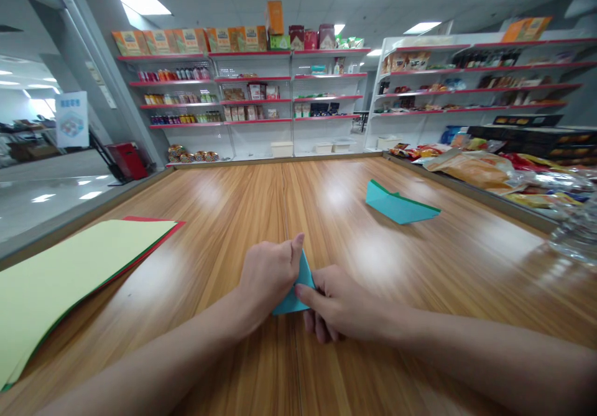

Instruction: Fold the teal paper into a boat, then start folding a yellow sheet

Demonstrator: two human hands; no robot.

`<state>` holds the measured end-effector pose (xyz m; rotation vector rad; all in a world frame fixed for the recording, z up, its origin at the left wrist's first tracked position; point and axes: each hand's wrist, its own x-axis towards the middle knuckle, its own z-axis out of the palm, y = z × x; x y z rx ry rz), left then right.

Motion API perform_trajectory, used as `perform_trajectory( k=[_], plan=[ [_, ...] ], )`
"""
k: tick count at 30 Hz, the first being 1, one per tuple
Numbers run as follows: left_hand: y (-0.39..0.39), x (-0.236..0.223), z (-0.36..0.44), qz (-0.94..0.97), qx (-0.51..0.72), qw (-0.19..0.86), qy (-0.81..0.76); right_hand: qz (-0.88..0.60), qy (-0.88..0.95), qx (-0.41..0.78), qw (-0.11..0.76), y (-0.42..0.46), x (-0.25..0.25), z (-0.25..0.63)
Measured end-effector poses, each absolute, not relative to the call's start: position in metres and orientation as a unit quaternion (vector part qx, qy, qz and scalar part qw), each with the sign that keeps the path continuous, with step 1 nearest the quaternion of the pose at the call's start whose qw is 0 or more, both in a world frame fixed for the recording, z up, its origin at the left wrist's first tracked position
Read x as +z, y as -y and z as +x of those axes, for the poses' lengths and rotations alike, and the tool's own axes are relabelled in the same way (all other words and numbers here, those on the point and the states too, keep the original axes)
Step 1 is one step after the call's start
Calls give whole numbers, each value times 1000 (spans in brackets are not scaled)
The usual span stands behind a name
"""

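A small piece of folded blue paper (pixel 293 305) is held between my two hands above the middle of the wooden table. My left hand (pixel 270 270) is closed around its left side, with the thumb pointing up and the fingers curled out of sight. From the right, my right hand (pixel 338 304) pinches the paper, its thumb on the face toward me and its fingers curled behind and below. Part of the paper is hidden by both hands. Beyond my right hand stands a folded blue-and-green paper shape (pixel 398 206), apart from both hands.
On the table's (pixel 224 198) left lies a stack of coloured paper (pixel 88 257), pale yellow on top with green and red edges below. A clear plastic item (pixel 578 229) sits at the right edge. Snack bags (pixel 485 170) are heaped beyond it, and stocked shelves (pixel 254 80) line the back.
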<state>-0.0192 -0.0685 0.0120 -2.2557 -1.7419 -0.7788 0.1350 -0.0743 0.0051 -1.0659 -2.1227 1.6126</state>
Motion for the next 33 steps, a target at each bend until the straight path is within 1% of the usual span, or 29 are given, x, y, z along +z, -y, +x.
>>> perform_trajectory(
  k=[2, 4, 7, 10, 13, 15, 17, 21, 23, 25, 28, 31, 33],
  plan=[
    [69, 13, -16, -759, -260, 112, 587, -358, 721, 582, 112, 75, 6, 133],
    [70, 13, -13, -757, -277, 100, 583, -338, 706, 616, 88, 76, 8, 132],
    [74, 15, -8, -757, -312, 28, 574, -287, 702, 647, 84, 81, 8, 136],
    [79, 16, -5, -759, -353, -62, 544, -236, 724, 641, 90, 85, 7, 142],
    [80, 15, -4, -765, -368, -101, 519, -227, 745, 622, 85, 86, 7, 144],
    [77, 15, -6, -767, -365, -82, 522, -253, 743, 614, 86, 85, 7, 142],
    [72, 15, -10, -763, -357, -40, 537, -300, 732, 605, 92, 84, 7, 138],
    [65, 15, -17, -768, -310, 28, 560, -382, 727, 553, 139, 80, 7, 133],
    [66, 13, -19, -780, -290, 54, 552, -388, 744, 528, 131, 78, 7, 133],
    [68, 11, -18, -794, -289, 59, 532, -380, 758, 520, 99, 78, 8, 134],
    [70, 9, -15, -806, -314, 0, 501, -353, 770, 527, 62, 78, 9, 138],
    [72, 9, -11, -805, -347, -103, 471, -295, 785, 543, 35, 81, 10, 143],
    [76, 10, -7, -800, -364, -177, 442, -240, 808, 537, 34, 83, 9, 146]
  ],
)
